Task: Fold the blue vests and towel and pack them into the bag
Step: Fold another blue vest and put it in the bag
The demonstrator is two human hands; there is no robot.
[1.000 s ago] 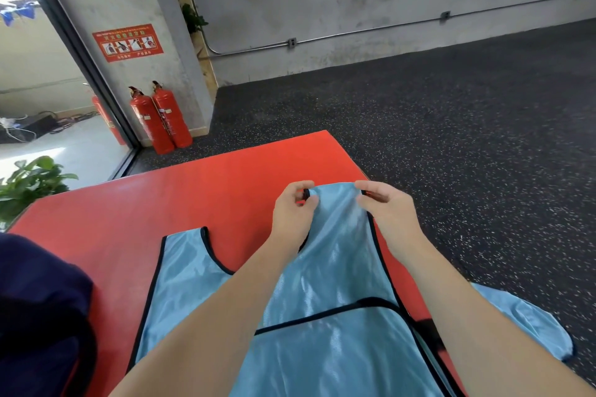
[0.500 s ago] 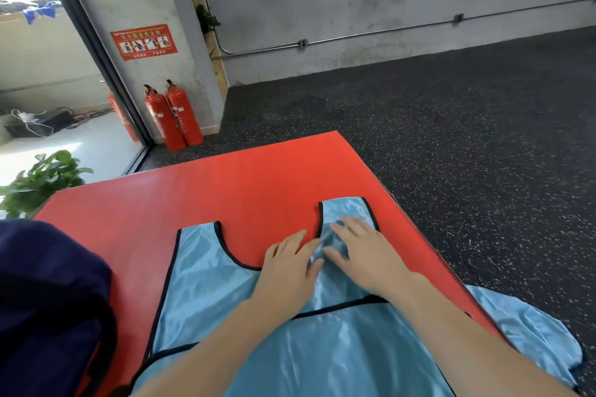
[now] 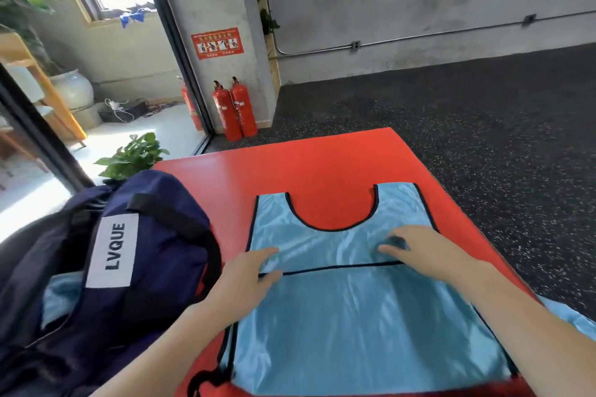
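Observation:
A light blue vest [image 3: 354, 316] with black trim lies flat on the red table [image 3: 306, 171], neck opening toward the far edge. My left hand [image 3: 248, 274] presses flat on the vest's left side with straight fingers. My right hand [image 3: 419, 248] rests flat on the vest's right shoulder part, fingers spread. A dark navy bag [image 3: 129, 267] with a white "LVQUE" label stands at the left of the table, and some light blue cloth [image 3: 61, 296] shows inside its opening. More light blue fabric [image 3: 577, 319] hangs off the table's right edge.
Two red fire extinguishers [image 3: 235, 109] stand against the concrete pillar beyond the table. A potted green plant [image 3: 135, 155] sits behind the bag. Dark speckled floor [image 3: 483, 122] spreads to the right of the table's edge.
My hands have slid apart across the vest, left hand to its left edge, right hand staying at the right. The view has swung left, bringing the bag into sight.

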